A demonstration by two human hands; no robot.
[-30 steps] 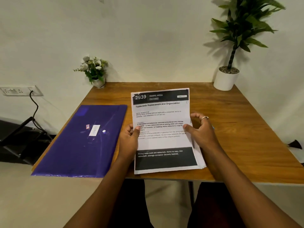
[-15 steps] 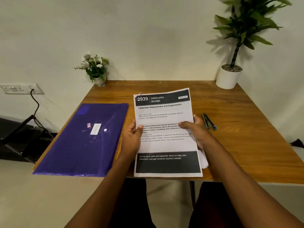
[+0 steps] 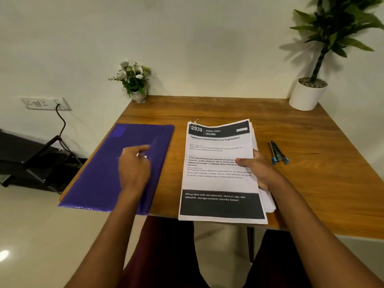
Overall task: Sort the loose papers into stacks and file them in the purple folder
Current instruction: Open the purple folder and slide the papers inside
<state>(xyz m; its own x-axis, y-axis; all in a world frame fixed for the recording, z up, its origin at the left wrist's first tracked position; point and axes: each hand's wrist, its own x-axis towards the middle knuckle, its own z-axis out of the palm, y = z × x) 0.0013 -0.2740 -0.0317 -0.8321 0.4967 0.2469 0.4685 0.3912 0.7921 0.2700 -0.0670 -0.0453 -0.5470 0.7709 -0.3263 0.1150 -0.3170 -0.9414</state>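
Observation:
A purple folder (image 3: 99,173) lies flat and closed on the left part of the wooden table (image 3: 324,183). My left hand (image 3: 134,165) is over its middle, blurred, with fingers loosely curled at the small white label and snap; I see nothing gripped in it. To the right, a stack of printed papers (image 3: 218,183) headed "2939 Dining Area" is lifted slightly, its near edge past the table's front edge. My right hand (image 3: 259,169) grips the stack's right edge, thumb on the top sheet and fingers underneath.
A black and blue stapler (image 3: 278,152) lies on the table right of the papers. A small flower pot (image 3: 135,84) stands at the back left corner, a large white plant pot (image 3: 307,94) at the back right. A wall socket with a cable (image 3: 45,103) is at left.
My left hand has let go of the papers' left edge and moved left onto the purple folder. My right hand alone now holds the stack.

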